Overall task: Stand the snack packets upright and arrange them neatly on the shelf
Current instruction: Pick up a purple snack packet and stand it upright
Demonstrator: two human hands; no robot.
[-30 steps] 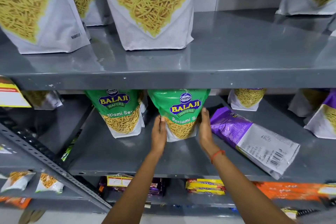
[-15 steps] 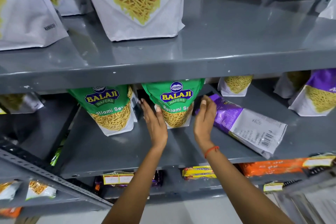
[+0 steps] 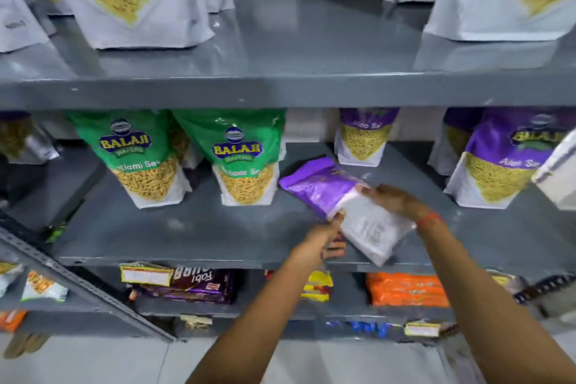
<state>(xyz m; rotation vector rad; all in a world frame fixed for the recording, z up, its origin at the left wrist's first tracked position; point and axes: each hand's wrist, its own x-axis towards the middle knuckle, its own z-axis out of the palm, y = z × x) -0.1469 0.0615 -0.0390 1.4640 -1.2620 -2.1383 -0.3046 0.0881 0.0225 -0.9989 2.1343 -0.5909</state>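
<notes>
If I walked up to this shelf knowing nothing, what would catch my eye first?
Probably the purple packet lying flat on the middle shelf, with the left hand at its near edge and the right hand on top of it. Just left of it, two green Balaji packets stand upright side by side. Further right stand purple packets of the same brand.

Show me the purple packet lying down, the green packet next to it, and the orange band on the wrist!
purple packet (image 3: 318, 185): head view, its purple top half.
green packet (image 3: 240, 146): head view, its logo.
orange band (image 3: 431, 218): head view, on the right wrist.
</notes>
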